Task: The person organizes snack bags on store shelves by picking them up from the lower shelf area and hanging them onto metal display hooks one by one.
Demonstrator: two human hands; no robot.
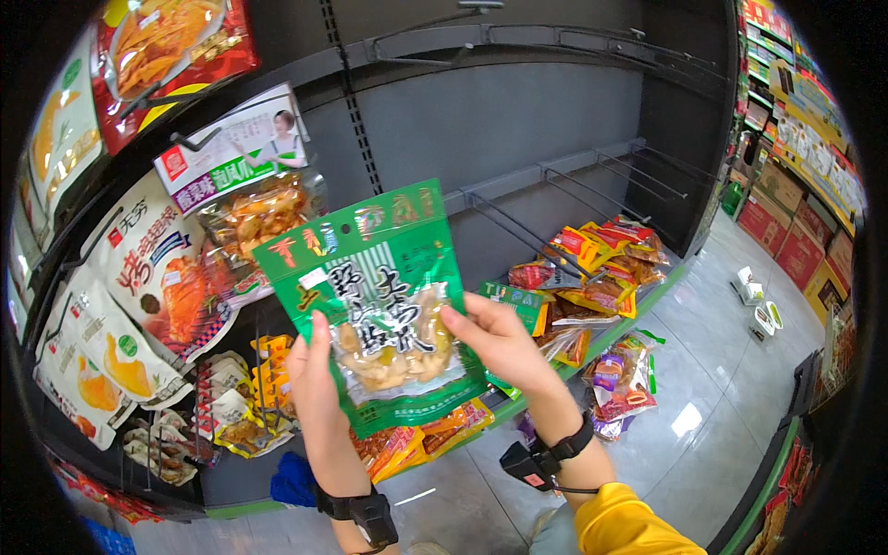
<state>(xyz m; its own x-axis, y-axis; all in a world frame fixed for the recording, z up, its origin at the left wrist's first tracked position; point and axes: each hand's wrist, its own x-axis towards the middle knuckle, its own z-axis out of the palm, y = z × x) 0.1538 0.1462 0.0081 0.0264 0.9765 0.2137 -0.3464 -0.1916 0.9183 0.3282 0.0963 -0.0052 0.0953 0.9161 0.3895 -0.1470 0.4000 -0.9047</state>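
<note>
Between both hands I hold up a green snack pouch (388, 312) with a clear window showing pale pieces of food and a hang hole in its top band. My left hand (316, 381) grips its left edge, thumb on the front. On the right edge, my right hand (496, 340) pinches the pouch with its thumb over the front. Behind its lower part lie orange and yellow snack packets (423, 440) on the bottom shelf. A clear bag of brown food with a white card header (236, 156) hangs left of the pouch.
Metal display hooks (520, 232) stick out from the grey back panel (485, 111). Mixed snack packets (596, 277) pile on the shelf at right. More packets (621, 381) lie on the tiled floor (694, 416). A blue cloth (293, 479) rests at the shelf's front edge. Cartons (777, 215) stand far right.
</note>
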